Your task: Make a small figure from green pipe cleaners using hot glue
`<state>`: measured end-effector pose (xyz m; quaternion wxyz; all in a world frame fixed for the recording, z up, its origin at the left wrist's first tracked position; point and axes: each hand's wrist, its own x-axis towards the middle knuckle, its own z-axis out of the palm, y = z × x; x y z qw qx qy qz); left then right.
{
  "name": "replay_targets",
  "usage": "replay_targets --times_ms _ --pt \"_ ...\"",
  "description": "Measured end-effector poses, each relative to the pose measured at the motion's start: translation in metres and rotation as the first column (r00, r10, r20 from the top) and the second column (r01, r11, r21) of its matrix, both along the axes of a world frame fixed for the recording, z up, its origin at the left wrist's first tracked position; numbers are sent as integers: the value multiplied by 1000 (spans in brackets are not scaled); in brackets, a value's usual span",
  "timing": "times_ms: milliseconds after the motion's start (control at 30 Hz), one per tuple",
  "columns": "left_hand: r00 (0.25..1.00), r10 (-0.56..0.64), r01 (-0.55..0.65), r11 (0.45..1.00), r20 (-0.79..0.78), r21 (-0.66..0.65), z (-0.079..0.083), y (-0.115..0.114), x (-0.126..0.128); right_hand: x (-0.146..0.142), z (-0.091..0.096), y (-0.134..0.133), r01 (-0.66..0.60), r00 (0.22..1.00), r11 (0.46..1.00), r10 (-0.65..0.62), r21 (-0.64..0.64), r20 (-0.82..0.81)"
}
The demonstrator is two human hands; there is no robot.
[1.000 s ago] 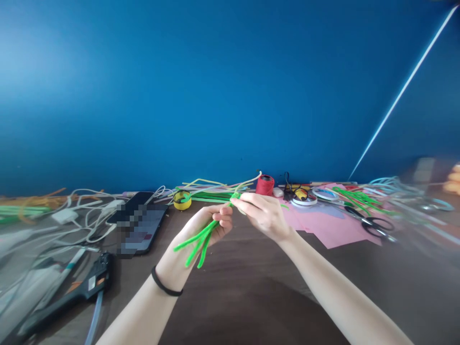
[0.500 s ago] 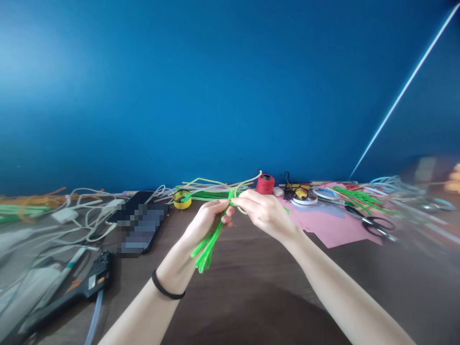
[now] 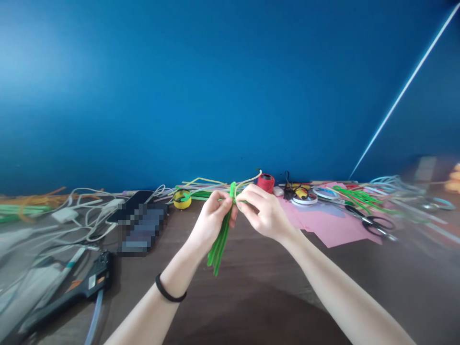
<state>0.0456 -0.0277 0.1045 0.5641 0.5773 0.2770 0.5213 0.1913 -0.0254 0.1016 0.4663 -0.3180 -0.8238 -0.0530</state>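
Since earlier frame: tails of green pipe-cleaner bundle swung from 8 toward 6–7 o'clock. Bundle mid-view, above surface; left hand, grip pinching its upper part; right hand, grip pinching near its top. Red spool 2 o'clock, scissors 3, glue gun 8.

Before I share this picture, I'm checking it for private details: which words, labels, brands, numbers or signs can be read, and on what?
None can be read.
Glue gun: pale patch, too small and blurred to read.
Front phone: screen pixelated, nothing legible.
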Motion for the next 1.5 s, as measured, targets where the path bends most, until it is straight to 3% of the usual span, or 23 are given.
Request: replay_targets --times_ms 167,267,333,367,500,533,567,600,633,667,733,767,800,867,933,1033,1167,1267,1500 --pt "999 -1 4 999 -51 52 -1 0 1 -1 6 -2 -143 973 961 93 -238 -209" --pt "985 93 -74 988 -143 133 -4 0 0 -4 5 0 -285 921 850 115 -443 -373" --pt "961 197 -154 963 -192 221 -6 2 -3 -6 4 3 -414 856 708 89 -572 -509" --pt "947 249 -192 945 -202 265 -8 2 -5 -6 3 5 -479 820 613 56 -628 -570" --pt "924 309 -219 909 -223 354 -12 4 -10 -3 1 14 -664 736 140 -49 -734 -675" --pt "926 300 -206 911 -229 357 -13 4 -10 -1 1 15 -675 734 67 -39 -735 -678" --pt "928 296 -206 914 -227 350 -13 4 -9 0 1 16 -675 736 46 -22 -736 -677" --pt "929 301 -220 917 -215 333 -13 5 -8 1 1 15 -665 745 85 -4 -742 -667" --pt "931 305 -237 922 -200 305 -13 5 -6 2 1 14 -632 769 172 15 -756 -639" --pt "935 302 -249 932 -186 263 -14 5 -4 2 1 13 -568 809 300 31 -766 -587" --pt "955 250 -229 963 -160 139 -13 8 -1 2 0 10 -350 905 617 27 -705 -425" --pt "969 203 -196 979 -140 62 -13 9 0 2 -1 9 -223 945 756 12 -616 -328" --pt "983 146 -149 989 -108 -20 -12 10 0 2 -2 9 -115 973 861 -3 -496 -230" --pt "999 32 -33 984 -11 -176 -9 12 -3 4 -5 10 -4 998 972 -10 -235 -56" --pt "994 -84 103 943 75 -317 -6 14 -8 5 -9 12 11 994 999 -8 -33 111" --pt "960 -195 275 801 201 -531 -1 17 -15 7 -15 14 22 965 982 -70 190 252" --pt "882 -219 453 637 418 -623 -1 22 -20 7 -17 14 59 951 947 -150 317 272" --pt "856 -212 499 581 472 -643 -2 24 -21 7 -16 13 79 942 925 -191 373 275" --pt "805 -260 582 513 532 -630 -3 23 -25 8 -14 12 66 949 893 -194 446 248"
